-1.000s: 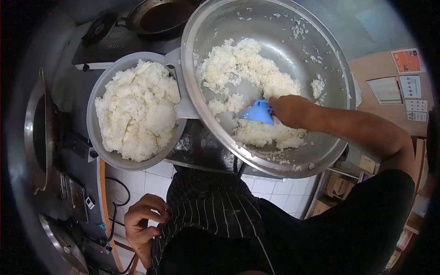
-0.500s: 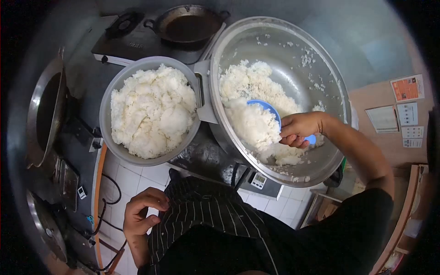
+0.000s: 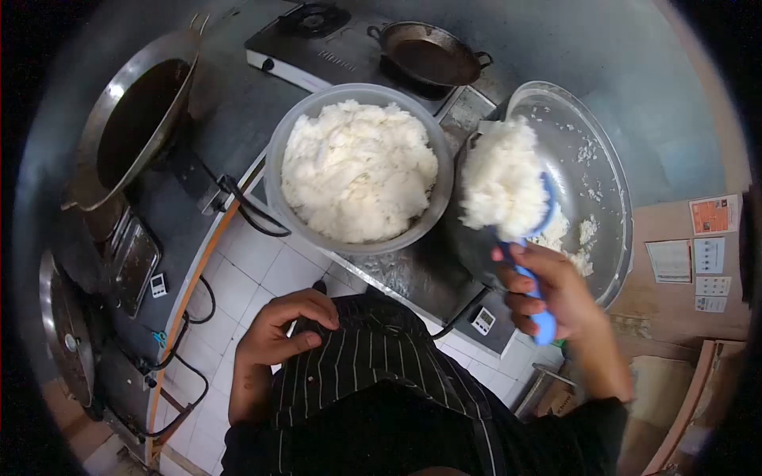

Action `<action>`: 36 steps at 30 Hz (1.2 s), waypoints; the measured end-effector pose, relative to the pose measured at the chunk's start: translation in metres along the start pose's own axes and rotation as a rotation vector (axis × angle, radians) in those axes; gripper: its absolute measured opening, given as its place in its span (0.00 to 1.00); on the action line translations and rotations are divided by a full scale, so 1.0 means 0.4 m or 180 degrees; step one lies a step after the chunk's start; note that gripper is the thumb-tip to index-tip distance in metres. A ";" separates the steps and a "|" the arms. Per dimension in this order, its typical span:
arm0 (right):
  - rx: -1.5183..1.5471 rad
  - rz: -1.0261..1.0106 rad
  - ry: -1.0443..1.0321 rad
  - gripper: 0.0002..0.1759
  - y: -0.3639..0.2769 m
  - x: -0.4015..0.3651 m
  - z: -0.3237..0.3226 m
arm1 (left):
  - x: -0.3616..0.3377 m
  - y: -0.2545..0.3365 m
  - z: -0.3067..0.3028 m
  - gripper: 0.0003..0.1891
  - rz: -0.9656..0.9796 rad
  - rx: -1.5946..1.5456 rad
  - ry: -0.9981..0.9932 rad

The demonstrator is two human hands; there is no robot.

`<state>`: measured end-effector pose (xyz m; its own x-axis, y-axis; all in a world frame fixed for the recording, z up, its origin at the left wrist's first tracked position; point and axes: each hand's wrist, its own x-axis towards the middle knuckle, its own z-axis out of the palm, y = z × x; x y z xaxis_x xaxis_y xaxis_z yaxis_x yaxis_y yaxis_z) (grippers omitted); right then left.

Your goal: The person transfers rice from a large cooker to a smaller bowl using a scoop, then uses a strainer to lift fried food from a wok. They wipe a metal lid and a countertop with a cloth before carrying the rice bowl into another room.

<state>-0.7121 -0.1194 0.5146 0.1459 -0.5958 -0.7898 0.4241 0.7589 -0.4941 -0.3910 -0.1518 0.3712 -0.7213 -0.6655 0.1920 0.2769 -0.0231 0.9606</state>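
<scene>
My right hand (image 3: 544, 293) is wrapped round the handle of a blue scoop (image 3: 540, 317), which carries a big mound of white rice (image 3: 506, 178). That load hangs over the left rim of the large metal pot (image 3: 621, 198), where some rice still lies on the bottom and grains stick to the wall. To its left stands a round grey tub (image 3: 279, 170) heaped with rice (image 3: 357, 170). My left hand (image 3: 290, 325) hovers by the striped apron (image 3: 373, 349), its fingers curled and thumb apart, with nothing in it.
Behind the tub, a gas stove (image 3: 305, 51) holds a small dark wok (image 3: 429, 54). A large wok (image 3: 143, 119), a metal tray (image 3: 136, 270) and a lid (image 3: 67, 333) are at the left. A small timer (image 3: 482, 320) lies near the pot, and papers (image 3: 669, 262) hang at the right.
My right hand has lifted the loaded scoop out of the pot toward the tub. The view has shifted, so tub and woks appear farther right. My left hand stays near the apron.
</scene>
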 end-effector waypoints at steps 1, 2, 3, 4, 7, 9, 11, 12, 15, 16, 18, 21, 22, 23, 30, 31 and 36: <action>0.0235 -0.0211 0.0040 0.10 0.034 0.034 0.039 | -0.022 0.007 -0.023 0.09 0.0016 -0.0053 0.0021; 0.0286 -0.0322 0.0094 0.10 0.066 0.080 0.067 | -0.046 0.014 -0.049 0.09 0.0026 0.0042 0.0026; 0.0327 -0.0445 0.0145 0.09 0.100 0.135 0.086 | -0.071 0.021 -0.075 0.09 0.0049 0.0140 0.0031; 0.0211 -0.0659 0.0375 0.09 0.134 0.201 0.100 | -0.094 0.030 -0.101 0.10 0.0060 0.0258 0.0104; -0.1659 -0.1742 0.1876 0.11 0.215 0.442 0.082 | -0.171 0.051 -0.168 0.10 -0.0102 0.0196 0.0507; -0.2986 -0.2294 0.2621 0.11 0.226 0.499 0.052 | -0.214 0.067 -0.207 0.12 -0.0193 0.0267 0.0776; -0.4396 -0.2826 0.3225 0.12 0.204 0.491 0.067 | -0.259 0.062 -0.241 0.13 -0.0151 0.0251 0.0957; -0.4356 -0.2790 0.3306 0.13 0.180 0.455 0.091 | -0.269 0.076 -0.253 0.13 -0.0213 0.0191 0.1004; -0.4241 -0.3092 0.3336 0.14 0.122 0.358 0.151 | -0.291 0.074 -0.290 0.14 -0.0222 0.0103 0.1085; -0.4342 -0.3099 0.3365 0.15 0.109 0.337 0.154 | -0.292 0.072 -0.301 0.14 -0.0249 0.0119 0.1032; -0.4586 -0.2790 0.3375 0.19 0.098 0.300 0.167 | -0.287 0.076 -0.314 0.14 -0.0275 0.0161 0.0949; -0.4973 -0.1932 0.3293 0.23 0.124 0.314 0.158 | -0.280 0.083 -0.333 0.13 -0.0325 0.0162 0.0848; -0.5200 -0.1343 0.3169 0.25 0.135 0.336 0.146 | -0.278 0.085 -0.340 0.13 -0.0362 0.0129 0.0817; -0.5193 -0.1330 0.3169 0.25 0.143 0.368 0.139 | -0.275 0.082 -0.348 0.13 -0.0372 0.0126 0.0810; -0.5267 -0.1115 0.2661 0.27 0.109 0.498 0.151 | -0.216 0.082 -0.334 0.13 -0.0361 0.0030 0.0342; -0.5392 -0.1111 0.2576 0.27 0.094 0.485 0.148 | -0.196 0.085 -0.334 0.13 -0.0326 0.0004 0.0265; -0.5213 -0.1711 0.2769 0.22 0.039 0.270 0.192 | -0.188 0.023 -0.347 0.11 -0.0458 -0.0132 0.0044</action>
<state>-0.6209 -0.1921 0.4496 -0.3307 -0.9328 -0.1434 -0.9314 0.3471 -0.1095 -0.2461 -0.2055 0.3376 -0.7467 -0.6633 0.0498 0.1976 -0.1496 0.9688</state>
